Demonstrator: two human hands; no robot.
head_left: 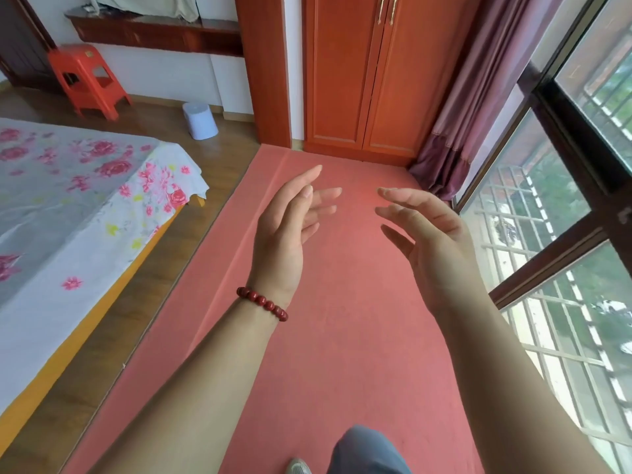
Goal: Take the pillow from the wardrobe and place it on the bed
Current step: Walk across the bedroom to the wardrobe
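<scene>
While left hand (284, 230) and right hand (434, 230) hover apart, unclenched, orange-red wardrobe (359, 80) doors closed, floral-sheeted bed (68, 200) leftward.

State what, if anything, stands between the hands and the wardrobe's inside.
Its shut doors: the wardrobe is closed, hiding whatever is inside. The left hand and right hand are empty, over the carpet.
</scene>
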